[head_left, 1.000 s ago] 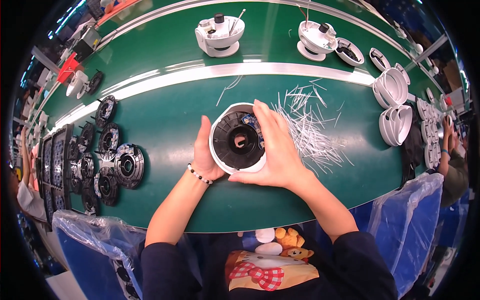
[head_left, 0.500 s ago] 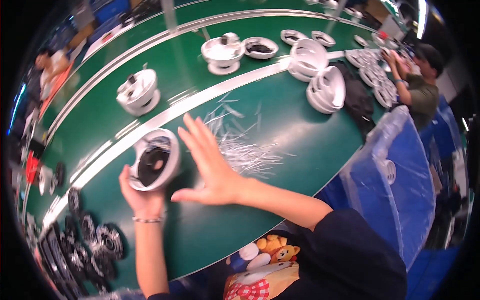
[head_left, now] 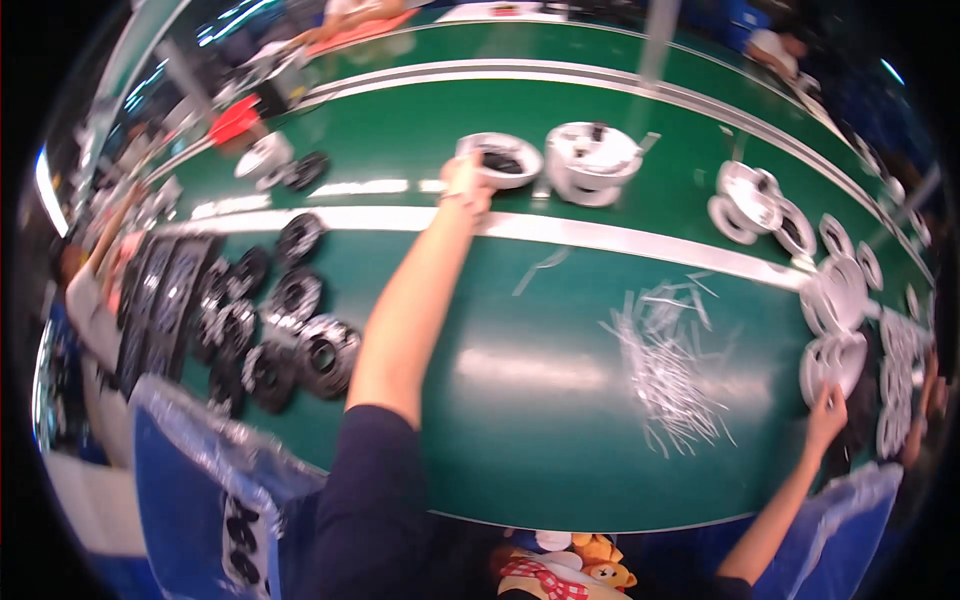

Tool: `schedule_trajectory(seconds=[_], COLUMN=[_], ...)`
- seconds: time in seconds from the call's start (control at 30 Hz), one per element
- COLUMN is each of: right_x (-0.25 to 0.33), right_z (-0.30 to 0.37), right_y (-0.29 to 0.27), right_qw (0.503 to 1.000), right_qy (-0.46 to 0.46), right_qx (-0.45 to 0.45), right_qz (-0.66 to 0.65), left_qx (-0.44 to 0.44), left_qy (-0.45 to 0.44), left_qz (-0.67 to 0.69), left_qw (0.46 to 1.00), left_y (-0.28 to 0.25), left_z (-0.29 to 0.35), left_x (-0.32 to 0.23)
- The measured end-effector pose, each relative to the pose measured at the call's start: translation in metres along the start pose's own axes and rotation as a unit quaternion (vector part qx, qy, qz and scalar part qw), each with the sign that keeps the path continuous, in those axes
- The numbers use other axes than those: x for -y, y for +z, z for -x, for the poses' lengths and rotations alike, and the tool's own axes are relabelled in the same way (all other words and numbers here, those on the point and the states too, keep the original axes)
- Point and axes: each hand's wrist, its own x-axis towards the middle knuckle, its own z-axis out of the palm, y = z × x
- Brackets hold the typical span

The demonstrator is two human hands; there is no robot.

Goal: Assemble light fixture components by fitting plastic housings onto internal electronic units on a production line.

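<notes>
With its fingers closed on the near left rim, my left hand (head_left: 464, 182) holds a round white housing (head_left: 525, 172) with a black inside, at the conveyor belt beyond the white rail. Just right of it on the belt stands a larger white round assembly (head_left: 585, 185) with a black part on top. Far to the right, my right hand (head_left: 826, 415) has its fingers pinched at the lower edge of a white bowl-like shell (head_left: 835, 360). That shell sits near further stacked white shells (head_left: 833, 293).
A pile of thin clear strips (head_left: 670, 375) lies on the green table (head_left: 530, 430). Several black ring parts (head_left: 325, 355) and black trays (head_left: 160, 310) occupy the left side. Blue plastic-covered bins (head_left: 200, 500) flank me. Co-workers (head_left: 95, 300) are nearby.
The view has swung left. My left hand has carried the white housing away from me to the belt. My right hand has left the housing's side and reached the white shells at right.
</notes>
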Motion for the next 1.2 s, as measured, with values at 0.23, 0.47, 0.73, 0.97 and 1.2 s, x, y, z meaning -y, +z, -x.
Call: schedule_trajectory(seconds=[0.23,0.47,0.73,0.97,1.2], right_x=[-0.032,0.126,0.315,0.345,0.360], right_z=[-0.027,0.021,0.119,0.186,0.157], right_y=[0.005,-0.037,-0.044,-0.024,0.005], right_qw=[0.996,0.972,0.811,0.764,0.720], right_qy=[0.028,-0.054,-0.460,-0.445,-0.442], right_qx=[-0.003,-0.035,0.195,0.392,0.507], right_qz=[-0.086,-0.227,-0.304,-0.253,-0.172], left_qx=[0.019,-0.139,-0.084,0.023,0.199], left_qy=[0.318,0.112,0.126,0.196,0.199], left_qz=[-0.648,-0.856,-0.881,-0.862,-0.738], left_qw=[0.692,0.485,0.449,0.467,0.614], left_y=[-0.057,-0.218,-0.170,-0.090,-0.099], left_z=[0.033,0.054,0.091,0.140,0.112], left_x=[-0.113,-0.198,-0.147,-0.122,-0.094])
